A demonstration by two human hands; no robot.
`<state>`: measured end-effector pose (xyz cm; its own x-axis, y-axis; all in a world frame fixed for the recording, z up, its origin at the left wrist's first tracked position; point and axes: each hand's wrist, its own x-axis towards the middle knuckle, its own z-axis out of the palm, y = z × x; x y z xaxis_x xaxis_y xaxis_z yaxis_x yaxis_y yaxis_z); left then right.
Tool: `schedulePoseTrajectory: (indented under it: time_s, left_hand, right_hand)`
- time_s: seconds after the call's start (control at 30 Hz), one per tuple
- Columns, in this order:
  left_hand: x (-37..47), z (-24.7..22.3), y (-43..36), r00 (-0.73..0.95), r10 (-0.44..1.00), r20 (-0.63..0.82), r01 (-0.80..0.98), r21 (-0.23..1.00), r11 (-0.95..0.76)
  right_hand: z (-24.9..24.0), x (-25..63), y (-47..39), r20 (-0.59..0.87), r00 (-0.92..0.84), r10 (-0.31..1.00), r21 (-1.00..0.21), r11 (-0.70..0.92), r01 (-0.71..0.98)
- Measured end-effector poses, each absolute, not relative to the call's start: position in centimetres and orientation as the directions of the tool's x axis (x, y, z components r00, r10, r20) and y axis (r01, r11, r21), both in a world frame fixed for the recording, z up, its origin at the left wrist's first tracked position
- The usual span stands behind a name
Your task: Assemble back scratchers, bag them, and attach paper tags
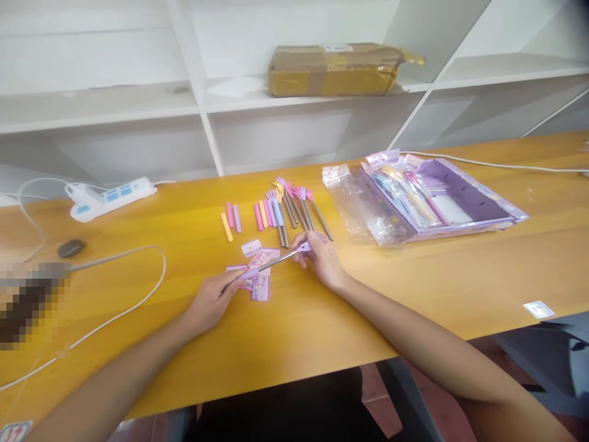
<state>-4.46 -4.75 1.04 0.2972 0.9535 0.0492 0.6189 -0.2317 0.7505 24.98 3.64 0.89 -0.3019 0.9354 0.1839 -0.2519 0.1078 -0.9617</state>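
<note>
Between my two hands is a purple back scratcher (278,260) with a metal rod. My left hand (210,304) is closed round its purple handle. My right hand (323,262) grips the other end, by the purple claw head, which the fingers partly hide. Under the rod lie several printed cards (261,288). Beyond my hands, back scratcher rods with coloured claw heads (299,205) lie side by side. To their left are loose handle sleeves (258,218) in pink, yellow and purple, with a smaller group of sleeves (230,221) farther left.
At the right, a purple open box (488,190) holds bagged back scratchers (414,196), with clear plastic bags (354,209) beside it. A power strip (113,199), a black object (70,248) and white cables (156,288) lie left. A taped parcel (335,70) sits on the shelf.
</note>
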Motion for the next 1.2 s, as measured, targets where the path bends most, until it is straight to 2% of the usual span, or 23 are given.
schedulePoseTrajectory:
  time_s: [0.3, 0.67, 0.8, 0.97, 1.07, 1.2]
  left_hand:
    - [-3.7, 0.8, -5.1, 0.336, 0.94, 0.059, 0.557, 0.792, -0.249]
    - [-2.5, 1.8, -6.0, 0.35, 0.936, 0.047, 0.461, 0.861, -0.216]
    - [-2.0, 2.5, -6.9, 0.371, 0.926, -0.071, 0.387, 0.918, -0.085]
    - [-2.2, 2.9, -7.6, 0.537, 0.802, -0.263, 0.26, 0.956, 0.139]
    - [-2.4, 3.0, -7.6, 0.589, 0.754, -0.291, 0.287, 0.947, 0.142]
    - [-2.1, 3.3, -7.5, 0.623, 0.726, -0.291, 0.363, 0.93, 0.061]
  right_hand:
    - [0.6, 23.1, 0.6, 0.234, -0.492, 0.839, -0.958, 0.112, -0.264]
    - [0.8, 22.1, -0.4, 0.242, -0.506, 0.828, -0.952, 0.102, -0.289]
    - [1.2, 22.4, -0.6, 0.242, -0.476, 0.846, -0.948, 0.102, -0.301]
    - [0.7, 22.5, -0.6, 0.189, -0.553, 0.811, -0.96, 0.035, -0.277]
    - [0.5, 22.3, -1.0, 0.179, -0.663, 0.727, -0.973, 0.03, -0.231]
    - [0.7, 22.0, -1.7, 0.204, -0.749, 0.63, -0.979, 0.13, -0.158]
